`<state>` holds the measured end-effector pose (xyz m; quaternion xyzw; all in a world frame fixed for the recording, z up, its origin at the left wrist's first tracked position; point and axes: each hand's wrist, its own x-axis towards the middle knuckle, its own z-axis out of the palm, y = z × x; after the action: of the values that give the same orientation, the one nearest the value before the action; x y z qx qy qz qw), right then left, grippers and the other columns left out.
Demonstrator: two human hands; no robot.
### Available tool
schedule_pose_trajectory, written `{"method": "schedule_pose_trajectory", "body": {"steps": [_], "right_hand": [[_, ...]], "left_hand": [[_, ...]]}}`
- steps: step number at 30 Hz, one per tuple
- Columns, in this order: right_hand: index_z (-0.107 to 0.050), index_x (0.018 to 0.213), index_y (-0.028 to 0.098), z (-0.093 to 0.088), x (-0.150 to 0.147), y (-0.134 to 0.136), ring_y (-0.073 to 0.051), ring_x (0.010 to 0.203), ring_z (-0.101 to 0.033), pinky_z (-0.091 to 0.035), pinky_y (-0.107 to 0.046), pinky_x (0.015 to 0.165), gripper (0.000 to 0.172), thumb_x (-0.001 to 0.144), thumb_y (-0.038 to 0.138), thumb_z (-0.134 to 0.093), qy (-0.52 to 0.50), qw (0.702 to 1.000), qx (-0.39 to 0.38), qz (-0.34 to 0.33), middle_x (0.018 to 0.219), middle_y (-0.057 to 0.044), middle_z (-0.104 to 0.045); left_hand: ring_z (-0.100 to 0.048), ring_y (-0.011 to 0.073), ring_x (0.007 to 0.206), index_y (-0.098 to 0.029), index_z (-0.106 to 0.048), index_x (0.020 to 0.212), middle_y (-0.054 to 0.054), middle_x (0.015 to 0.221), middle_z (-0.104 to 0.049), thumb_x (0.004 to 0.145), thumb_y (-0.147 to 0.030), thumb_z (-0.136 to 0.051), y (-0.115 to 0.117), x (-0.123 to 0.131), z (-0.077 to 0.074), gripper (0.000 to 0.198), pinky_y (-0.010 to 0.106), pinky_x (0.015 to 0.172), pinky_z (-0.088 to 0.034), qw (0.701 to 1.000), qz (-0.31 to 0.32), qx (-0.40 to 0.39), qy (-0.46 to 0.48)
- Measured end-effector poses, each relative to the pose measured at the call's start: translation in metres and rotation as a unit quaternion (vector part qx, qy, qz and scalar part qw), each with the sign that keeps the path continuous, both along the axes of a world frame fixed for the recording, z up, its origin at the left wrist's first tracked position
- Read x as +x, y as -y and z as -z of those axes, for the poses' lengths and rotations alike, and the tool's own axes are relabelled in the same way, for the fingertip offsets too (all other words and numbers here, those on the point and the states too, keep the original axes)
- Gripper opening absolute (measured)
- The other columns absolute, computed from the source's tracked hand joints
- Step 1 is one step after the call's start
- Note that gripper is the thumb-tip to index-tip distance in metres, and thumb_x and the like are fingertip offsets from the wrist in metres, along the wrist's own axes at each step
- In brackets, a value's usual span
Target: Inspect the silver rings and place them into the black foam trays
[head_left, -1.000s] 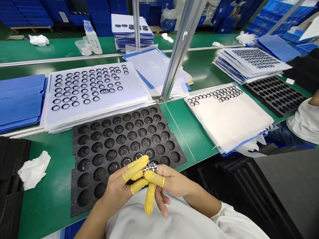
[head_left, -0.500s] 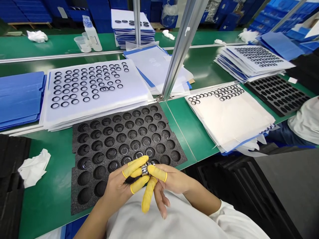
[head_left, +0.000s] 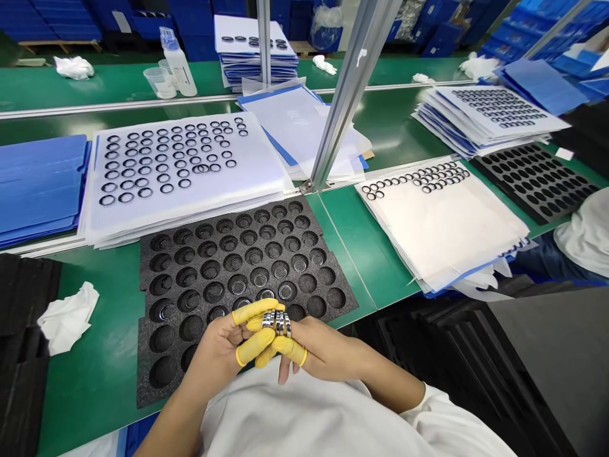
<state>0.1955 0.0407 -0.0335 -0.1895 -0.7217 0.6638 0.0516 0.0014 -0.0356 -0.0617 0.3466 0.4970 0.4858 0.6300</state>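
Over the foam tray (head_left: 147, 374), a stack of metal rings (head_left: 277, 323) is pinched between the yellow-cotted fingers (head_left: 254, 346) of the left hand (head_left: 216, 349) and right hand (head_left: 323, 352), both closed.

Your metal rings (head_left: 277, 322) now spread into separate bands in row between left hand (head_left: 214, 349) and right hand (head_left: 328, 352), no longer tight bunch. Yellow-cotted finger (head_left: 280, 351) no longer hangs toward 6 o'clock; now lies sideways toward 3 o'clock under rings. Bare fingertips (head_left: 284, 374) pulled up, closer to rings. Co-worker's bare forearm at 3 o'clock edge gone from view since first frame; only white sleeve (head_left: 585, 235) left.
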Motion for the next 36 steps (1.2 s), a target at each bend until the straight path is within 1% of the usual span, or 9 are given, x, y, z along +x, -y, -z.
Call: {"method": "schedule_pose_trajectory", "body": {"steps": [6, 15, 20, 23, 25, 27, 29, 31, 36], "right_hand": [[-0.063, 0.099, 0.017, 0.006, -0.001, -0.003, -0.016, 0.084, -0.072, -0.051, -0.024, 0.072, 0.017, 0.096, 0.008, -0.049, 0.033, 0.981, 0.192, -0.012, 0.093, -0.004, -0.078], [-0.061, 0.092, 0.018, 0.007, -0.004, -0.011, -0.015, 0.068, -0.065, -0.043, -0.024, 0.06, 0.003, 0.093, 0.015, -0.061, 0.095, 0.943, 0.307, -0.084, 0.085, -0.004, -0.074], [-0.063, 0.096, 0.015, 0.004, -0.009, -0.011, -0.017, 0.066, -0.065, -0.039, -0.026, 0.056, 0.01, 0.099, 0.018, -0.053, 0.139, 0.91, 0.37, -0.124, 0.083, -0.008, -0.075], [-0.063, 0.092, 0.015, 0.002, -0.009, -0.012, -0.017, 0.07, -0.069, -0.043, -0.025, 0.059, 0.01, 0.099, 0.018, -0.056, 0.127, 0.942, 0.287, -0.117, 0.085, -0.008, -0.076], [-0.062, 0.095, 0.016, 0.003, -0.007, -0.013, -0.015, 0.073, -0.071, -0.048, -0.023, 0.063, 0.014, 0.101, 0.027, -0.058, 0.086, 0.98, 0.142, -0.108, 0.083, -0.006, -0.077], [-0.061, 0.105, 0.016, 0.005, -0.004, -0.014, -0.013, 0.068, -0.072, -0.051, -0.02, 0.062, 0.032, 0.098, 0.047, -0.063, 0.029, 0.992, -0.054, -0.109, 0.085, -0.005, -0.077], [-0.058, 0.114, 0.014, 0.007, -0.002, -0.014, -0.01, 0.057, -0.07, -0.049, -0.018, 0.053, 0.059, 0.088, 0.066, -0.066, -0.02, 0.967, -0.233, -0.1, 0.089, -0.007, -0.077], [-0.058, 0.117, 0.012, 0.008, -0.002, -0.013, -0.008, 0.047, -0.065, -0.045, -0.015, 0.044, 0.073, 0.081, 0.074, -0.065, -0.045, 0.936, -0.344, -0.056, 0.086, -0.007, -0.077], [-0.068, 0.109, 0.008, 0.001, -0.006, -0.007, -0.005, 0.031, -0.053, -0.041, -0.012, 0.038, 0.069, 0.08, 0.07, -0.071, -0.016, 0.914, -0.404, 0.021, 0.049, 0.004, -0.064]], "left_hand": [[-0.075, 0.024, 0.081, -0.017, -0.073, 0.126, 0.011, 0.091, -0.08, 0.077, -0.039, -0.085, -0.002, -0.002, -0.003, 0.055, 0.031, 0.071, -0.063, 1.0, 0.014, -0.008, 0.008], [-0.075, 0.0256, 0.097, -0.023, -0.078, 0.119, 0.008, 0.101, -0.081, 0.08, -0.031, -0.083, -0.001, -0.006, -0.004, 0.04, 0.034, 0.088, -0.062, 0.994, 0.057, 0.06, -0.077], [-0.075, 0.0261, 0.093, -0.022, -0.08, 0.116, 0.008, 0.095, -0.082, 0.077, -0.03, -0.085, -0.001, -0.006, -0.001, 0.039, 0.033, 0.084, -0.062, 0.987, 0.061, 0.094, -0.114], [-0.075, 0.0223, 0.083, -0.023, -0.08, 0.115, 0.007, 0.093, -0.081, 0.077, -0.028, -0.085, -0.002, -0.006, -0.001, 0.038, 0.027, 0.073, -0.062, 0.985, 0.055, 0.108, -0.126], [-0.073, 0.0185, 0.073, -0.026, -0.08, 0.115, 0.005, 0.089, -0.081, 0.077, -0.025, -0.085, -0.004, -0.005, -0.004, 0.038, 0.023, 0.065, -0.06, 0.982, 0.05, 0.124, -0.137], [-0.07, 0.0149, 0.065, -0.028, -0.08, 0.115, 0.002, 0.084, -0.08, 0.076, -0.023, -0.085, -0.005, -0.005, -0.008, 0.039, 0.02, 0.061, -0.058, 0.976, 0.035, 0.149, -0.155], [-0.069, 0.0128, 0.062, -0.03, -0.08, 0.115, 0.0, 0.081, -0.08, 0.076, -0.021, -0.086, -0.006, -0.004, -0.012, 0.041, 0.018, 0.06, -0.058, 0.965, 0.009, 0.187, -0.185], [-0.07, 0.0122, 0.063, -0.032, -0.079, 0.117, -0.001, 0.082, -0.08, 0.078, -0.02, -0.085, -0.007, -0.004, -0.016, 0.042, 0.017, 0.064, -0.059, 0.947, -0.013, 0.233, -0.222], [-0.072, 0.0114, 0.063, -0.031, -0.071, 0.13, 0.002, 0.091, -0.082, 0.085, -0.02, -0.078, -0.011, -0.002, -0.023, 0.046, 0.017, 0.064, -0.06, 0.889, 0.002, 0.352, -0.294]]}}
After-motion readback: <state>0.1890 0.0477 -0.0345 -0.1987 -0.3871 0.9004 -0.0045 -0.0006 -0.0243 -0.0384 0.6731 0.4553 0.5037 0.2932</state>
